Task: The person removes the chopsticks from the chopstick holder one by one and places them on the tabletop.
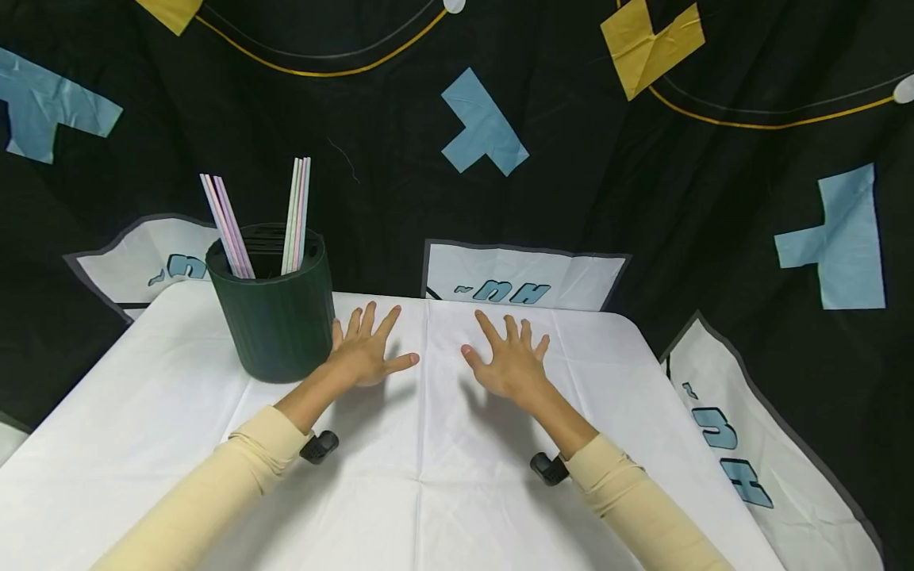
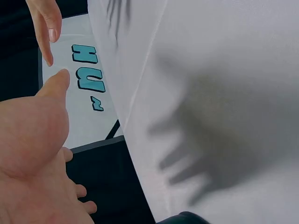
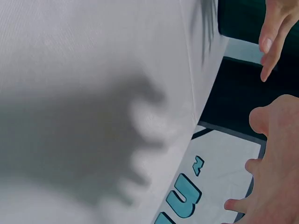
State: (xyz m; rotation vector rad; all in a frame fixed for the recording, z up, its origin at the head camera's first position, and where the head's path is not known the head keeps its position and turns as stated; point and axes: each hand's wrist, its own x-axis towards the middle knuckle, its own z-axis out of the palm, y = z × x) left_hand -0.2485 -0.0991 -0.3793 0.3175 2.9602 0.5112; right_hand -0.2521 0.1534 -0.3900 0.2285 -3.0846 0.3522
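My left hand (image 1: 362, 354) hovers over the white table with its fingers spread, just right of a dark green ribbed container (image 1: 274, 329). Whether it touches the container cannot be told. My right hand (image 1: 510, 366) is also held above the cloth, fingers splayed, to the right of the middle crease. Neither hand holds anything. Pastel straws (image 1: 227, 226) lean out of the container's left side, and a second bunch of pastel straws (image 1: 296, 218) stands at its right. In the left wrist view, the palm of the left hand (image 2: 32, 140) shows above a hand shadow on the cloth.
A white cloth (image 1: 421, 492) with fold creases covers the table. Behind it hangs a black backdrop (image 1: 371, 198) with light blue and yellow shapes and white lettered patches (image 1: 585, 277). Small black wrist devices (image 1: 319, 447) sit at both sleeve cuffs.
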